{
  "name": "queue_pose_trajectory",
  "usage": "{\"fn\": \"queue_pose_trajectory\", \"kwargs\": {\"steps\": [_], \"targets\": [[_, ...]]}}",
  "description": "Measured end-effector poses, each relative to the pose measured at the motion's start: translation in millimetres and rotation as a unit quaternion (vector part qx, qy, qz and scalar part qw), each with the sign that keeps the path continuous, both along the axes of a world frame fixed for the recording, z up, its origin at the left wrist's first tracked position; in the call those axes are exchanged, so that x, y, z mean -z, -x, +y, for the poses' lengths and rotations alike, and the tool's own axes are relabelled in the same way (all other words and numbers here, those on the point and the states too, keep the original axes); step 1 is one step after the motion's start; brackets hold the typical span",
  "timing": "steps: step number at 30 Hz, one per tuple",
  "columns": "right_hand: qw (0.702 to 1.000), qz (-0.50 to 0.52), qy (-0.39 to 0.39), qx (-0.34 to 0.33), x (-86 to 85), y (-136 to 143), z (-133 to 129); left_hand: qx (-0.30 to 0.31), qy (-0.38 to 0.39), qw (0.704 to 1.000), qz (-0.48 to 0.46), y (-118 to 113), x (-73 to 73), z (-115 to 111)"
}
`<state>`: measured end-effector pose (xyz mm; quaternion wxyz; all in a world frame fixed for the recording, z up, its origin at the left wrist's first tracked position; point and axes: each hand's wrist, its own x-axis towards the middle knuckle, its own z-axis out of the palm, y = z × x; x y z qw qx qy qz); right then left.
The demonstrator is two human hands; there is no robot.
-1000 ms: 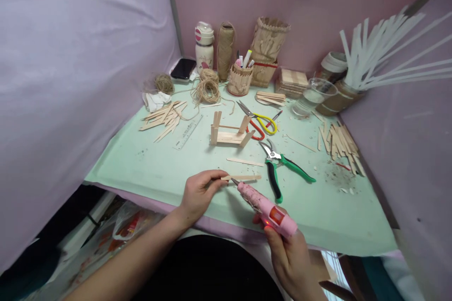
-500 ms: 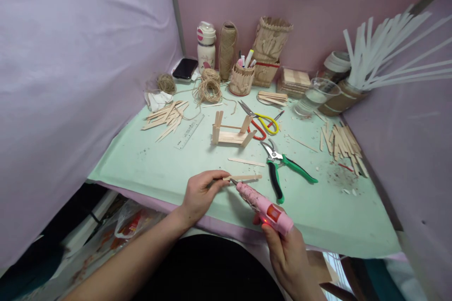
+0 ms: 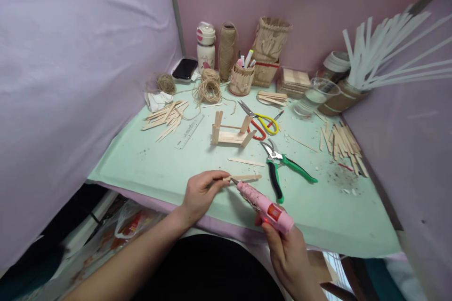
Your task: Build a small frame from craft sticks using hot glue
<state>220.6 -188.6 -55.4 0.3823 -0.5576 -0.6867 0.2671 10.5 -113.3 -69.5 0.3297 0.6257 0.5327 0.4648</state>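
My left hand (image 3: 203, 193) pinches the left end of a wooden popsicle stick (image 3: 249, 178), held just above the table's front part. In my right hand (image 3: 286, 249) is a pink hot glue gun (image 3: 263, 204), its light glowing red. The gun's nozzle points up and left and meets the stick close to my left fingertips; whether glue is coming out is too small to tell. Another popsicle stick (image 3: 246, 162) lies flat just beyond. Behind it stands a small frame built of popsicle sticks (image 3: 231, 137), with uprights at both ends.
Green-handled pruning shears (image 3: 277, 157) lie right of the sticks, with scissors (image 3: 259, 120) behind. A ruler (image 3: 189, 131) and loose sticks (image 3: 165, 115) are at left; more sticks (image 3: 342, 143) lie at right. Twine (image 3: 209, 89), a pen holder (image 3: 242, 80) and a water cup (image 3: 312, 99) stand along the back.
The glue gun has shifted very slightly, its nozzle staying at the stick near my left fingertips. Nothing else has visibly moved.
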Motion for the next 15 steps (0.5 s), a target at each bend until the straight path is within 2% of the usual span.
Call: {"fn": "queue_pose_trajectory", "kwargs": {"steps": [8,15], "targets": [[1.0,0.01,0.005,-0.008,0.2,-1.5,0.6,0.004,-0.012,1.0,0.002,0.2,0.6,0.0],[1.0,-0.008,-0.009,-0.01,-8.0,-0.5,3.5,0.006,-0.014,1.0,-0.003,-0.4,-0.4,-0.1]]}}
